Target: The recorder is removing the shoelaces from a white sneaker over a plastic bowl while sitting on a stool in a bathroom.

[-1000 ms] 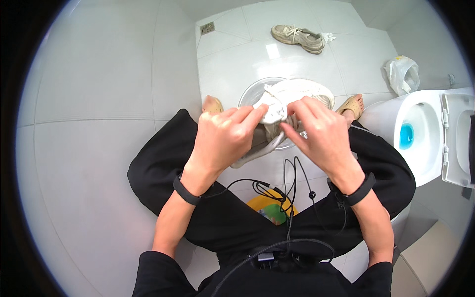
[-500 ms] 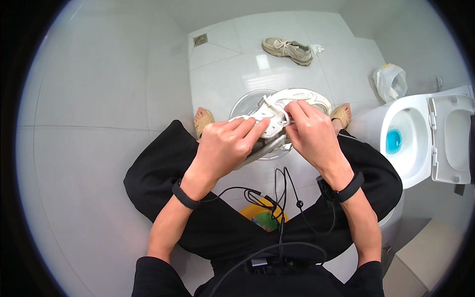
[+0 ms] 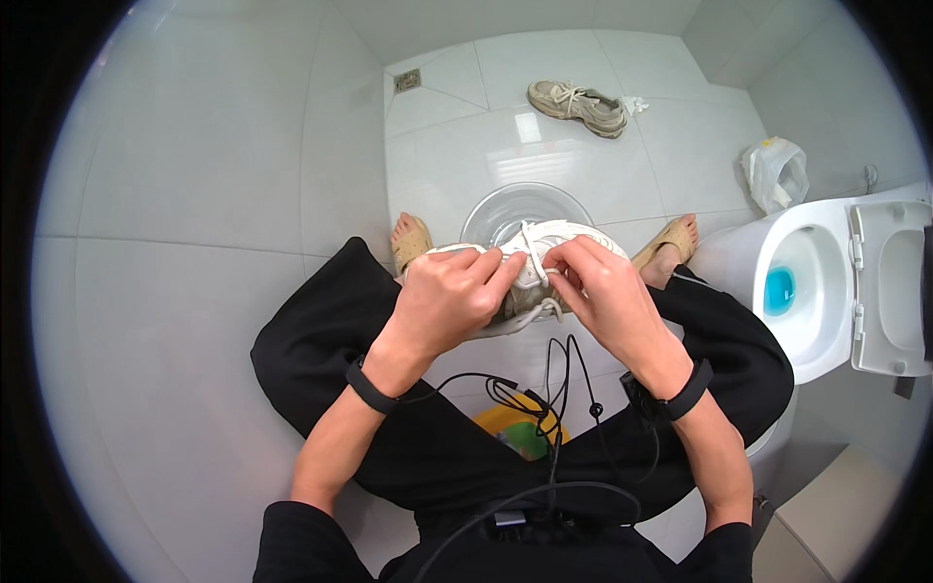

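Note:
A white sneaker (image 3: pixel 578 231) is held up between my hands, over the near side of a clear round basin (image 3: pixel 569 194). My left hand (image 3: pixel 437 301) is closed on the sneaker at its left part, thumb and fingers near the lacing. On the other side my right hand (image 3: pixel 607 296) pinches with thumb and forefinger at the white shoelace (image 3: pixel 532 253). A loop of lace hangs below the fingertips. Both hands cover much of the shoe, and its sole is mostly out of sight. A strap circles each wrist.
A second, dingy beige sneaker (image 3: pixel 578 109) lies on the far tiles. At right stand a toilet (image 3: pixel 826 291) with raised lid and a white plastic bag (image 3: pixel 775 175). Black cables (image 3: pixel 552 403) hang above a yellow container (image 3: pixel 505 416) between my legs. A drain (image 3: pixel 406 81) is far left.
The sneaker has tilted and come nearer, showing more of the basin behind it. My right hand has shifted slightly down, and the lace loop now hangs lower. The whole view has shifted a little.

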